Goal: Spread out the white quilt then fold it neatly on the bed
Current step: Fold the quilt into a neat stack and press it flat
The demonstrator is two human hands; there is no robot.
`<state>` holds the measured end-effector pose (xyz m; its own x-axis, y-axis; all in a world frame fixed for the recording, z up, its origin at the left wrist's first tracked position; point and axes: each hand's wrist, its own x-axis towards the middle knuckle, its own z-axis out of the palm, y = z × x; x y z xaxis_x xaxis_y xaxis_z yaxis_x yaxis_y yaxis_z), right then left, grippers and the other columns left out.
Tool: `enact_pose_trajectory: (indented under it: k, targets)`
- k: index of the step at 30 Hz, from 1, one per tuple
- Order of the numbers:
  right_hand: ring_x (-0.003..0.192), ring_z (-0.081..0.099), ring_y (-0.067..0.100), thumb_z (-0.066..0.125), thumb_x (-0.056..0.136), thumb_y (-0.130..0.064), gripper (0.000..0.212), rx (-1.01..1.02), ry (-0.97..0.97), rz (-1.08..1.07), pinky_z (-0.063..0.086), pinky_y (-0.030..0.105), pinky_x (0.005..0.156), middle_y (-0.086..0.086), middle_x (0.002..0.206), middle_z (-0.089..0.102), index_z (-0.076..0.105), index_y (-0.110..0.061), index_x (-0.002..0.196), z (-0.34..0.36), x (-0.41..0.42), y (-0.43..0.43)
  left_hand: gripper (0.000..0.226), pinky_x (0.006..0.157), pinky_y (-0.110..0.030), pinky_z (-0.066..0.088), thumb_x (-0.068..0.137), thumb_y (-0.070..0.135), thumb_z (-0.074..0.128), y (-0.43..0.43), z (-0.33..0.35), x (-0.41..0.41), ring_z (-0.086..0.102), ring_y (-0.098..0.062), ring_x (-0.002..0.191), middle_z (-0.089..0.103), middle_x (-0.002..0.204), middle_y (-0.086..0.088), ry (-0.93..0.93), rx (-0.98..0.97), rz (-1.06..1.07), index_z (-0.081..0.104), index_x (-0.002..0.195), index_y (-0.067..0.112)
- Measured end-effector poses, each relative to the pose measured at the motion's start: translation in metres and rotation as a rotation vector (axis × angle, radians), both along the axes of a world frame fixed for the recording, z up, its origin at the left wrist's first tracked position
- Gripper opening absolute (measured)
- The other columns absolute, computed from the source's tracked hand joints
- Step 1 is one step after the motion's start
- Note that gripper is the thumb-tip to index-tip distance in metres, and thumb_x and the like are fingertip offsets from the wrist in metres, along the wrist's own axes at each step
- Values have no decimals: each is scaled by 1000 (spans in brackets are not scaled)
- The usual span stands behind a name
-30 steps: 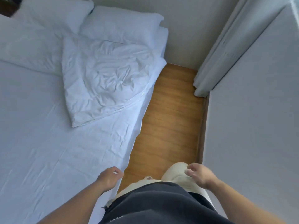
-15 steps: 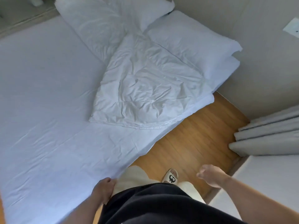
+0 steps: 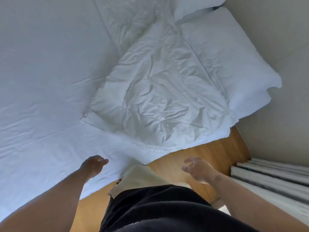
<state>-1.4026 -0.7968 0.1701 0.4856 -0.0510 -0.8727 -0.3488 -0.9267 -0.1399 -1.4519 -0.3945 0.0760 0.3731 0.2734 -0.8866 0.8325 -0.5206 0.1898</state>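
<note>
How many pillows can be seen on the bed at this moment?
3. The right pillow lies beside the quilt, by the wall; the top pillow shows only a corner; the left pillow, wrinkled, lies against the quilt's upper left. Others may be out of view.

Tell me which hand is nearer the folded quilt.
Right. The right hand hangs over the floor, just short of the quilt at its near edge; the left hand is over the bare sheet, farther from it.

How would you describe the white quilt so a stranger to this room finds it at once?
Look at the bed, along the side by the wooden floor. Against the pillows lies the quilt, folded into a pad. Unlike the smooth pillows and flat sheet, it is heavily crumpled.
</note>
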Motion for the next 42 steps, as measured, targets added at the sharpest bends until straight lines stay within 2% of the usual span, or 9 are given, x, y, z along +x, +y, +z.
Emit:
enact_pose_trajectory:
  k: [5, 10, 16, 21, 24, 30, 33, 37, 42]
  targets:
    - [117, 62, 23, 63, 95, -38, 42, 5, 65, -13, 49, 34, 100, 4, 129, 65, 59, -22, 133, -10, 79, 31, 49, 109, -35, 37, 98, 41, 55, 21, -17, 121, 49, -31, 133, 55, 143, -14, -89, 151, -93, 58, 134, 9]
    - [111, 62, 18, 60, 96, -42, 42, 27, 44, 111, 48, 27, 88, -3, 127, 66, 57, -27, 135, -63, 158, 59, 72, 111, -46, 36, 89, 44, 66, 67, -72, 197, 42, -42, 135, 43, 143, -25, -172, 331, 35, 38, 146, 11]
    - [119, 58, 18, 57, 97, -44, 43, 31, 26, 335, 45, 28, 91, -4, 131, 64, 54, -29, 136, -137, 217, 90, 107, 113, -50, 34, 77, 57, 76, 103, -144, 242, 33, -40, 142, 31, 157, -16, -125, 386, -68, 17, 156, 14]
    - [113, 62, 15, 59, 93, -41, 39, 179, -75, 268, 50, 35, 94, -9, 122, 67, 58, -29, 131, -153, 221, 128, 69, 94, -43, 48, 78, 55, 70, 60, -153, 231, 59, -41, 117, 65, 124, -20, -155, 303, -47, 56, 126, 7]
    - [105, 64, 7, 61, 92, -47, 40, 286, -88, 133, 52, 31, 90, -14, 122, 65, 57, -36, 130, -136, 213, 148, 60, 89, -40, 48, 77, 51, 69, 1, -112, 218, 61, -40, 112, 68, 119, -17, -216, 200, -59, 58, 123, 14]
    - [98, 66, 5, 64, 81, -67, 55, 469, -59, -299, 55, 30, 84, -17, 114, 67, 53, -41, 128, -91, 206, 166, 66, 92, -37, 50, 87, 44, 64, -125, -26, 178, 65, -29, 109, 68, 121, 1, -367, -39, -274, 35, 143, 23]
    - [88, 63, 7, 72, 78, -58, 48, 335, -143, -369, 47, 26, 72, -13, 94, 68, 53, -33, 115, -83, 195, 150, 65, 99, -31, 48, 88, 42, 65, -154, -2, 173, 62, -15, 116, 61, 131, 8, -396, -253, -369, 36, 143, 22]
    - [87, 65, 15, 70, 80, -32, 33, 238, -175, -456, 47, 22, 61, -9, 91, 68, 58, -28, 111, -72, 180, 87, 51, 93, -29, 51, 86, 36, 70, -152, 25, 192, 62, -8, 100, 63, 113, 13, -324, -552, -676, 50, 132, 30]
    - [73, 66, 17, 63, 78, -18, 43, 283, -153, -490, 48, 24, 50, -2, 85, 69, 54, -33, 117, -60, 159, 28, 78, 98, -41, 51, 75, 28, 76, -163, 29, 297, 54, -24, 122, 42, 147, -2, -913, -20, -1169, 43, 146, 24]
